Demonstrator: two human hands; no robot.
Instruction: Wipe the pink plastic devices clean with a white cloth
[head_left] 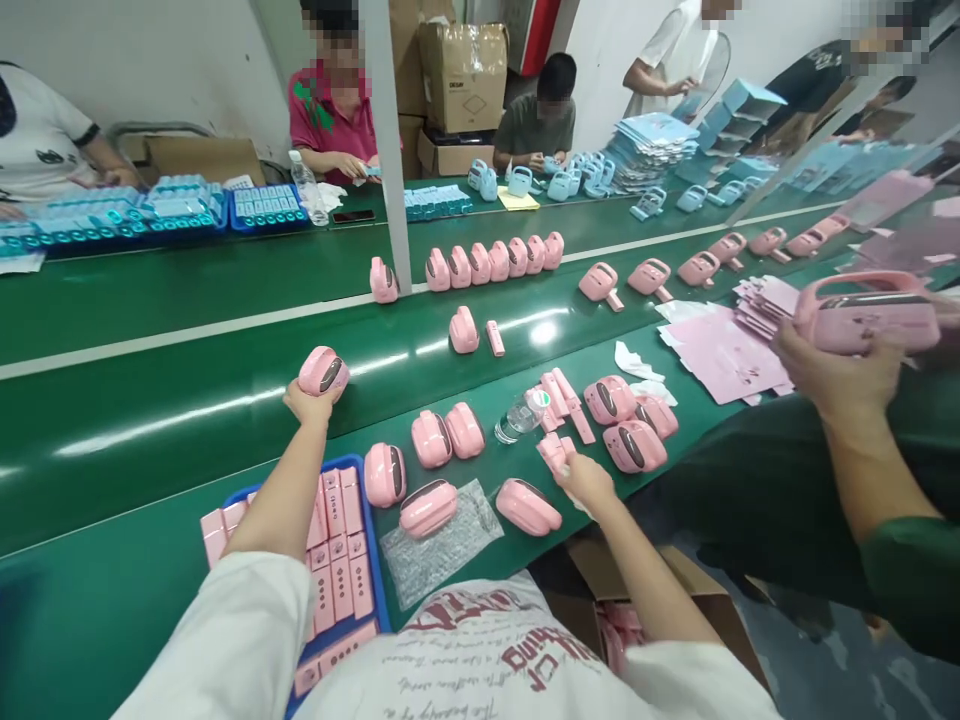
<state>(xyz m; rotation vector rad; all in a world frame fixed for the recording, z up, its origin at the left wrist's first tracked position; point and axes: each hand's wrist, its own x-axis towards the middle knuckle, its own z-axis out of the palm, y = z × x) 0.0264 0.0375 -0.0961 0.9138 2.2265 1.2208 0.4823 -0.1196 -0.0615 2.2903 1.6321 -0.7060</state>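
My left hand [307, 400] reaches out over the green belt, its fingers wrapped round a rounded pink device [324, 372] with a dark oval panel. Near the table's front edge, my right hand [591, 484] is closed on a small pink stick-shaped piece [555, 452]. More pink sticks [574, 405] and a clear plastic bottle [517, 418] lie just beyond it. Between my arms stand several pink devices [431, 438]; one pink device [429, 508] touches a sheet of bubble wrap [442, 545]. Another pink device [529, 506] lies left of my right hand.
A blue tray [371, 560] of pink sticks sits under my left forearm. On the belt stand a row of pink devices [499, 260] and a white post [390, 150]. At right, a co-worker's hands [847, 375] hold a pink handled device [870, 318]. Several people work opposite with blue parts.
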